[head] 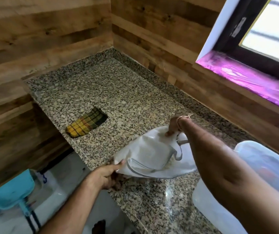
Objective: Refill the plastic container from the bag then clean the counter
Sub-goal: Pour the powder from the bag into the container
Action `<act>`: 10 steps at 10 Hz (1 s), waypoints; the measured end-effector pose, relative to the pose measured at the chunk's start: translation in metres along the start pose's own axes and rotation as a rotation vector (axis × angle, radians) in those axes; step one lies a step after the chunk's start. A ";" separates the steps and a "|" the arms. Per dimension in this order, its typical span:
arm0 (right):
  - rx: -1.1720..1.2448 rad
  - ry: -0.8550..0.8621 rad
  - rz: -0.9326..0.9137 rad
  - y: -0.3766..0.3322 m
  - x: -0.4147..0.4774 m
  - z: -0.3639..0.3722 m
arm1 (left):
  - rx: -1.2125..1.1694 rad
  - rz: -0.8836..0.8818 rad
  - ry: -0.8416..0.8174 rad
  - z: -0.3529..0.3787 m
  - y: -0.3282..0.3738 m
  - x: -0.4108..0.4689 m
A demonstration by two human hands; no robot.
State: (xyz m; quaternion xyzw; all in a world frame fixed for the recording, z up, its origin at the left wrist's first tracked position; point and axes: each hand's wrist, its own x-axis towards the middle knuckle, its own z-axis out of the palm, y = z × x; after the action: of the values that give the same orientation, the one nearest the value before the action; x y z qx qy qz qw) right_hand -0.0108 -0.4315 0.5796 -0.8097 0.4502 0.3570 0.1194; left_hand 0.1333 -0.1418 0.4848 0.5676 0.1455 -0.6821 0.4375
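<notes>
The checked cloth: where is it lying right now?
In the head view the cloth lies on the counter near its left edge, to the left of the bag, apart from it.

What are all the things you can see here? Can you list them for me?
counter: one, speckled granite, in the wall corner
bag: one, white, over the counter's near part
plastic container: one, see-through white, right edge, partly behind an arm
cloth: one, yellow, green and black checks, folded, mid-counter
window: one, purple sill, upper right
blue plastic thing: one, lower left, below the counter
left hand: grips the bag's near corner
right hand: grips the bag's far edge
</notes>
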 end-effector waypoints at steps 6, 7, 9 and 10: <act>0.952 0.450 0.032 0.136 -0.150 -0.084 | 0.251 0.304 -0.243 0.107 0.116 -0.090; 1.353 0.735 -0.098 0.141 -0.280 -0.050 | 0.324 0.338 -0.357 0.158 0.124 -0.109; 1.134 0.649 0.353 0.218 -0.311 -0.072 | 0.411 0.376 -0.565 0.250 0.093 -0.126; 1.082 0.664 0.492 0.253 -0.324 -0.034 | 0.436 0.452 -0.592 0.279 0.058 -0.119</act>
State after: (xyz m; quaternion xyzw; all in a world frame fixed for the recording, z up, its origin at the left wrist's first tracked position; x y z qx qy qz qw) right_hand -0.3111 -0.3839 0.8584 -0.5765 0.7493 -0.1693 0.2784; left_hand -0.0064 -0.3173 0.6971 0.4443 -0.2618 -0.7174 0.4683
